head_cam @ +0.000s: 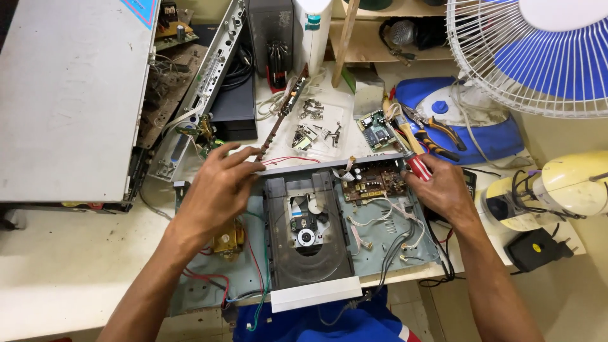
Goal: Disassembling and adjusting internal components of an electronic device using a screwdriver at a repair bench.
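Note:
An opened disc player chassis (380,237) lies on the white bench, with its black disc tray mechanism (307,237) in the middle and a brown circuit board (373,180) at the back right. My left hand (218,187) rests on the chassis's back left, fingers touching the rear metal panel (316,164). My right hand (440,187) is at the back right corner, gripping a red-handled screwdriver (418,166). Loose white, red and green wires (386,221) trail across the chassis floor.
A grey metal cover (69,95) lies at the left. Loose screws and metal parts (313,123) sit behind the player, with a small green board (375,130), pliers (437,133) and a blue iron (481,126). A white fan (538,50) stands at right, a black adapter (537,248) below.

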